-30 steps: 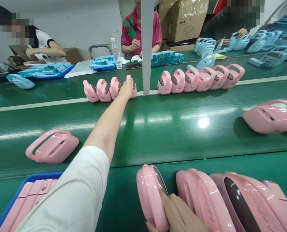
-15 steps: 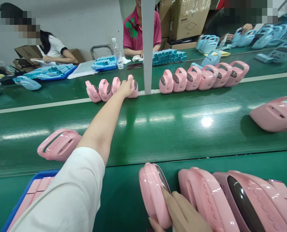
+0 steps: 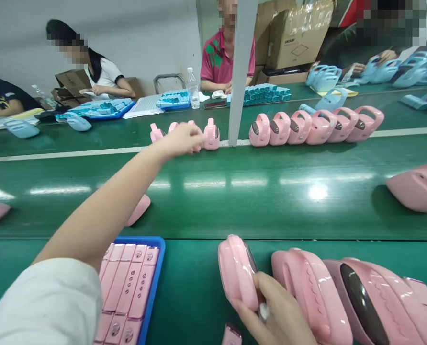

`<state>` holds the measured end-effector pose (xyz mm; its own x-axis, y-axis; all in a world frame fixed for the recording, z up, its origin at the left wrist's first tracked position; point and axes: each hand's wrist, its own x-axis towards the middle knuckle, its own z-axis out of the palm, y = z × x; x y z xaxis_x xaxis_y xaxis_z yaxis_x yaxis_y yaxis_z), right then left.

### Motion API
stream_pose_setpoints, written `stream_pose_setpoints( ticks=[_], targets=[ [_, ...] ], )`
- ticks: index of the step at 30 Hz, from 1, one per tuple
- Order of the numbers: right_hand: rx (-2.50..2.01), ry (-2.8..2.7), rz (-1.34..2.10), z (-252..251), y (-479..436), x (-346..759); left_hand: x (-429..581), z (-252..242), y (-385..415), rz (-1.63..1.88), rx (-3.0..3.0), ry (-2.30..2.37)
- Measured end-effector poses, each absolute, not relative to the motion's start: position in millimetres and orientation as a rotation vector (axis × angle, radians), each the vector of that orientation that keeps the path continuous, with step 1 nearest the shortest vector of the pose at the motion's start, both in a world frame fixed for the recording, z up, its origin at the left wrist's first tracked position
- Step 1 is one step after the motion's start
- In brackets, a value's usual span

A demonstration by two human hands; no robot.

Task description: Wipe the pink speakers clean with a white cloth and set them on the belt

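My left hand [image 3: 186, 140] hangs over the far edge of the belt, its fingers loosely bent with nothing seen in them. Just to its right stands a small pink handled housing [image 3: 211, 135] with a dark window. Other pink housings in that row are partly hidden behind the hand. Closer in, my right hand [image 3: 276, 306] grips a glossy pink plastic housing [image 3: 237, 273] by its lower part, tilted, its dark window facing right. A small whitish item [image 3: 264, 311] shows by the right palm. Below lies a narrow pink piece [image 3: 231, 334].
A blue tray [image 3: 159, 268] holds rows of pink rectangular pieces at left. Large pink housings [image 3: 314, 292] stand at right. The green belt [image 3: 235, 206] carries more housings. A grey post [image 3: 240, 72] rises beyond it, with a housing row [image 3: 296, 127] beside it. Several people sit opposite.
My left hand has drawn back from the rightmost small housing of the left row, which now stands apart from it. The view has turned left, showing more of the blue tray.
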<state>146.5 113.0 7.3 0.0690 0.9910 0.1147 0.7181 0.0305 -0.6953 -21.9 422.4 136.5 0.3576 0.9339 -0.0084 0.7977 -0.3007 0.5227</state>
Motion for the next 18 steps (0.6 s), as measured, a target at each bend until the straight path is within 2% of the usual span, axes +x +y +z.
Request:
stream_pose_setpoints(
  ticks=[3, 6, 9, 12, 18],
  targets=[
    [-1.669, -1.609, 0.710, 4.5, 121.4, 138.2, -22.1, 140.2, 324.1, -0.076, 2.144, 1.167],
    [-1.608, -1.553, 0.815, 1.8, 130.2, 124.9, -20.9, 115.3, 247.2, -0.268, 2.164, 1.049],
    [-1.593, -1.556, 0.860, 2.8, 136.1, 111.4, -22.9, 80.4, 216.3, -0.029, 2.102, 1.199],
    [-1.589, -1.601, 0.917, 9.4, 138.5, 104.5, -28.4, 58.9, 214.9, 0.243, 1.759, 1.134],
    [-1.542, -1.756, 0.827, 30.7, 123.6, 109.1, -36.5, 59.9, 220.6, 0.345, 1.500, 1.086]
  ],
)
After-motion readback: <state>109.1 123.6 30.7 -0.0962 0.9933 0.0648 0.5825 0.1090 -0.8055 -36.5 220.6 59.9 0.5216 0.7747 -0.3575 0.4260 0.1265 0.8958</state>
